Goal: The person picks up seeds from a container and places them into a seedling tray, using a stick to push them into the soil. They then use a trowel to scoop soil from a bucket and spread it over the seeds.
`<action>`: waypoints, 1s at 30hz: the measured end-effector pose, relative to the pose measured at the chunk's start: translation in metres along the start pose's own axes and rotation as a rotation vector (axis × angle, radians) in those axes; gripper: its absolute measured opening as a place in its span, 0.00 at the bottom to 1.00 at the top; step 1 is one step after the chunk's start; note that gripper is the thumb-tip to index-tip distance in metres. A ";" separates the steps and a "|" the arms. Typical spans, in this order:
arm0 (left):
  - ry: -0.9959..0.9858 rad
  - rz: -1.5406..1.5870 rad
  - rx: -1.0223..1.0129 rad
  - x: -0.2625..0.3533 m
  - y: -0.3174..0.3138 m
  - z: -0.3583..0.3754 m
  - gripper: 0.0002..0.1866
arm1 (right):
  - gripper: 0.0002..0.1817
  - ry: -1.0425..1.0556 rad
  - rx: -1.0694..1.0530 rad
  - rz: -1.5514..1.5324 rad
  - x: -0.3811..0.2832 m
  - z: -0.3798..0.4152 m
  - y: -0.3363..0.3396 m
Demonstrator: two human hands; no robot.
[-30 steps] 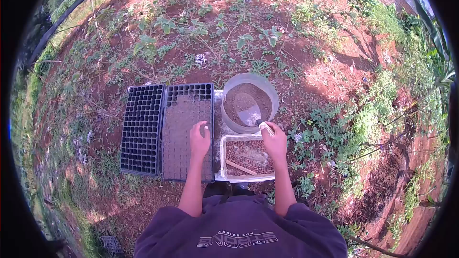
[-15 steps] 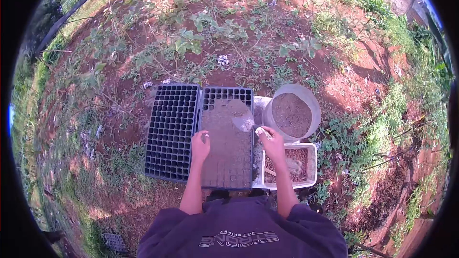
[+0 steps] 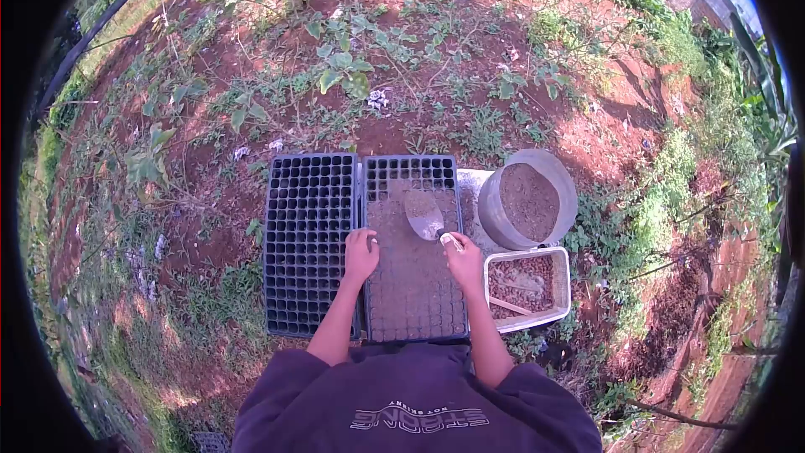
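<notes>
My right hand [image 3: 463, 260] grips the handle of a hand trowel [image 3: 429, 225], its pale metal blade pointing away from me. Some soil sits toward the blade's tip, low over the seedling tray [image 3: 460, 169]. Brown soil [image 3: 411, 277] covers most of that tray, while the far rows of cells show dark and unfilled. At the tray's left rim, my left hand [image 3: 360, 256] is closed with its fingers curled over the edge. Left of it lies a second black seedling tray [image 3: 310, 243] with unfilled cells.
A translucent round tub [image 3: 563, 201] of soil stands to the right, tilted slightly. In front of it, a white basin [image 3: 563, 289] holds brown pellet-like pieces and a flat stick [image 3: 509, 305]. Leafy plants [image 3: 340, 71] and weeds grow on the red ground beyond.
My right hand and the trowel have moved left, farther over the soil-covered tray. My left hand stays at the tray's left rim. The whole view has shifted slightly.
</notes>
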State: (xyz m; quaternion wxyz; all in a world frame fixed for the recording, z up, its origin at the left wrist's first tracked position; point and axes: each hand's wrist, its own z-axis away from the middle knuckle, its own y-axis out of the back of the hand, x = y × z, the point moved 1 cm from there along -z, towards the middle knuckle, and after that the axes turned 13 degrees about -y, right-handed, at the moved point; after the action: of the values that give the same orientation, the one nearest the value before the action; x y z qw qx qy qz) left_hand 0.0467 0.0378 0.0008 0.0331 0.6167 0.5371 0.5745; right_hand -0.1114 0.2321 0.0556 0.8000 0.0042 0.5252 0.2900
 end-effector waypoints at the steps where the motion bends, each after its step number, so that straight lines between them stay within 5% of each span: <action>1: -0.005 0.007 -0.041 0.001 -0.006 -0.004 0.12 | 0.19 -0.041 0.004 -0.003 -0.001 0.000 0.004; 5: -0.077 -0.078 -0.097 0.015 -0.028 -0.021 0.16 | 0.19 -0.112 0.019 0.072 -0.012 -0.003 0.026; 8: -0.020 -0.070 -0.205 0.024 -0.045 -0.032 0.21 | 0.17 0.197 0.172 0.233 -0.006 -0.023 0.032; 15: 0.065 -0.302 -0.443 0.040 -0.061 -0.060 0.29 | 0.16 0.198 0.091 0.217 -0.020 -0.044 0.040; 20: 0.109 -0.402 -0.469 0.036 -0.066 -0.064 0.31 | 0.15 -0.041 0.013 0.198 -0.043 -0.043 0.043; 30: 0.129 -0.425 -0.495 0.032 -0.068 -0.067 0.31 | 0.16 -0.075 -0.030 0.217 -0.063 -0.047 0.044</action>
State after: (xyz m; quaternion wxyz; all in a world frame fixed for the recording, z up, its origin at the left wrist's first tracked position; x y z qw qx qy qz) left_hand -0.0539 0.0504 0.0004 0.2670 0.4264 0.4989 0.7057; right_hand -0.1883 0.2250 0.1008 0.7829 0.0601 0.4871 0.3824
